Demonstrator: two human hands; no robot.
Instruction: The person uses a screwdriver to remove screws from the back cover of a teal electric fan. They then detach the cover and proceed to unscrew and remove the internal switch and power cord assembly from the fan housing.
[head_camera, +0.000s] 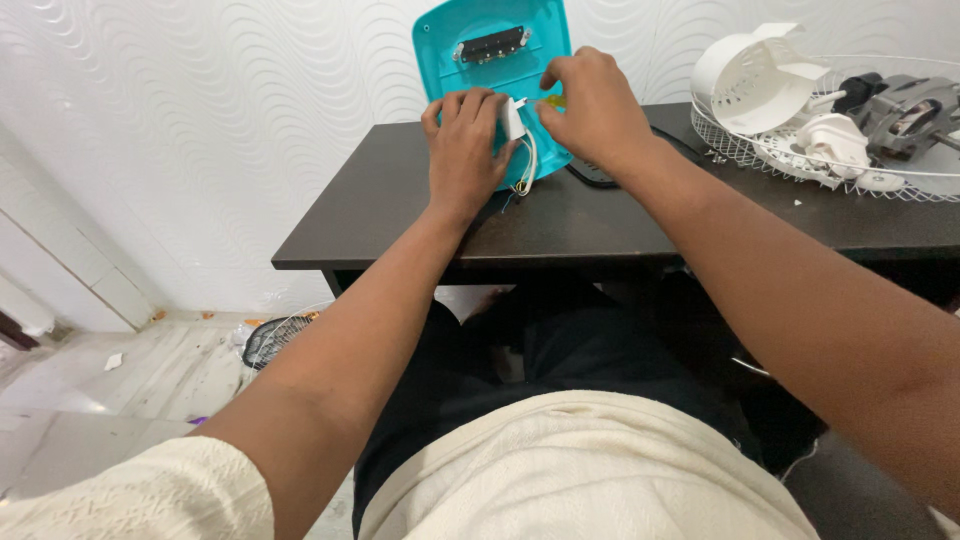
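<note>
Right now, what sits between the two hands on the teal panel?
In the head view, a small white block with white wires trailing from it lies between the left hand and right hand, against the teal panel.

A single view is given, taken from a camera worn on the head and tilted steeply down and forward. The wearer's lap and cream garment (590, 470) are seen close at the bottom of the frame, and both forearms are seen running up toward the middle. The dark table (600, 215) is met at arm's length in the upper half, and the patterned white wall (250, 120) is faced beyond it. The floor (110, 380) is glimpsed at lower left.
</note>
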